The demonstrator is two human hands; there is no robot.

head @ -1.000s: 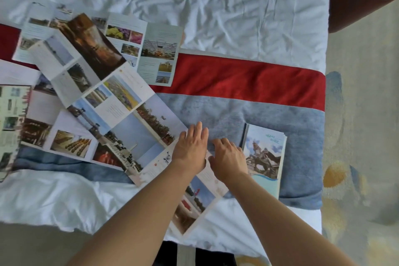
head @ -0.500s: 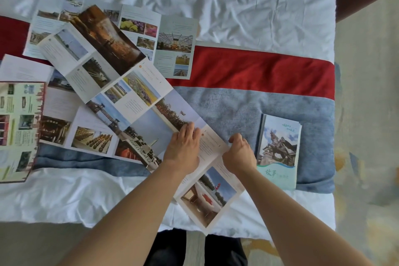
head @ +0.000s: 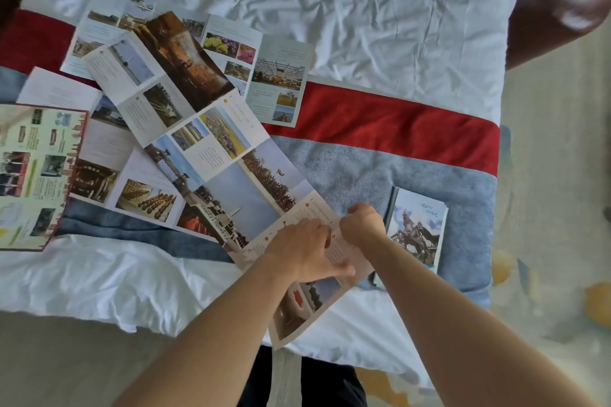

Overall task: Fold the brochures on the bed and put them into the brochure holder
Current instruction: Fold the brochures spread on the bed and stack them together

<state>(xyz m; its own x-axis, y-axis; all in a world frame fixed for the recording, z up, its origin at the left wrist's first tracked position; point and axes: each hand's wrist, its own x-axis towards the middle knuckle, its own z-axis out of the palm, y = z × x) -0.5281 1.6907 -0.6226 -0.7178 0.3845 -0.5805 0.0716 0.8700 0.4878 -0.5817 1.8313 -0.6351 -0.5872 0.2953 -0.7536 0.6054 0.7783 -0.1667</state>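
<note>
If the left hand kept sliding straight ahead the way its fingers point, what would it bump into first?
Probably the right hand, curled at the edge of the long brochure just ahead of the left hand. Beyond lies the folded brochure.

On our bed [head: 380, 26]: unfolded brochures [head: 185, 129] overlapping from nine to ten o'clock; folded brochure [head: 418, 225] at three o'clock; our hands between them, on the nearest sheet.

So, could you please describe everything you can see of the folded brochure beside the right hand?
The folded brochure lies flat on the grey-blue blanket near the bed's right edge, apart from the spread-out ones. Its glossy paper cover shows a horse statue against blue sky with small writing above. Page edges show at its left side. The right forearm covers its lower left corner.
</note>
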